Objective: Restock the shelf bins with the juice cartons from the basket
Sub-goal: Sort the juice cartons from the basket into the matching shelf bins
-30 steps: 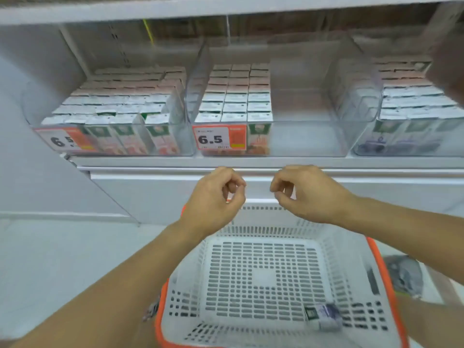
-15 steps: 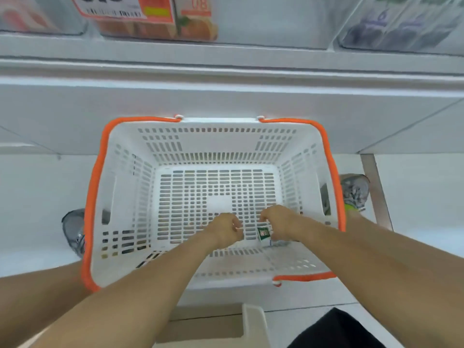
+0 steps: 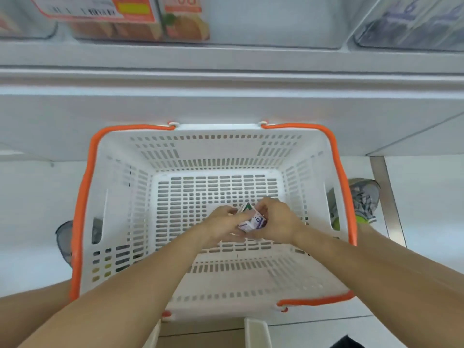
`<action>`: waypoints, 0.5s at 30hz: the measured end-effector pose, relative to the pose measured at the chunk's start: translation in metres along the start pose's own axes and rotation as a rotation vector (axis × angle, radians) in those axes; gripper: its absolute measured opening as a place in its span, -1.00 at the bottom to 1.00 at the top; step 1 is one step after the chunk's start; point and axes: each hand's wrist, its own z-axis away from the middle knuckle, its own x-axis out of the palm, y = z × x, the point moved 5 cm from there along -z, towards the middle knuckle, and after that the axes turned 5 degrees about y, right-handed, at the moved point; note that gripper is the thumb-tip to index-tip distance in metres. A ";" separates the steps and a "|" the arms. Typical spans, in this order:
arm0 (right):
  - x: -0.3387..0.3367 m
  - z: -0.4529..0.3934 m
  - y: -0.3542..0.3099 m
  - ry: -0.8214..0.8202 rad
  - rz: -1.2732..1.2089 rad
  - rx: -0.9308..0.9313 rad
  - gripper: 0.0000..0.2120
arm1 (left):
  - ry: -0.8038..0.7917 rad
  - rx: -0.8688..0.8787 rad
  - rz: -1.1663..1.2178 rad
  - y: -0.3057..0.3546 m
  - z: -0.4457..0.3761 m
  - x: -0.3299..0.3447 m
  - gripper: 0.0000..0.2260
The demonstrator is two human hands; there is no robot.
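A white perforated basket point(image 3: 120, 197) with orange handles stands on the floor below the shelf. Both my hands are down inside it. Between them is a small white and purple juice carton point(image 3: 252, 221) with a green patch at its top. My right hand point(image 3: 276, 222) grips the carton from the right, fingers curled round it. My left hand point(image 3: 223, 224) touches its left side with curled fingers. At the top edge, the clear shelf bins point(image 3: 276, 26) show orange-printed cartons point(image 3: 185, 23) in the middle and purple-printed ones point(image 3: 411, 18) at the right.
The white shelf ledge point(image 3: 226, 74) runs across just above the basket. Grey shoes show on the floor at either side of the basket, left point(image 3: 64, 239) and right point(image 3: 364, 199). A white stool or frame edge point(image 3: 256, 332) sits at the bottom.
The view dropped from the shelf to the basket. Both hands went down into it, and the carton that lay on the basket floor is now held between them, lifted a little.
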 end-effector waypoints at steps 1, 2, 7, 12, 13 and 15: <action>-0.006 0.004 -0.012 0.047 -0.053 -0.021 -0.51 | 0.053 0.074 0.011 0.015 0.010 -0.005 -0.57; -0.013 0.007 -0.024 0.078 -0.081 -0.040 -0.47 | 0.111 0.154 -0.018 0.031 0.021 -0.011 -0.64; -0.072 0.036 -0.076 0.103 -0.156 -0.159 -0.41 | 0.156 0.477 -0.356 0.115 0.092 -0.019 -0.77; -0.146 0.098 -0.123 0.248 -0.093 -0.444 -0.45 | 0.148 0.784 -0.729 0.204 0.180 0.022 -0.78; -0.161 0.114 -0.130 0.306 -0.103 -0.491 -0.46 | 0.210 0.854 -0.798 0.221 0.196 0.031 -0.75; -0.192 0.142 -0.138 0.430 -0.166 -0.548 -0.45 | 0.378 0.973 -0.853 0.253 0.224 0.047 -0.62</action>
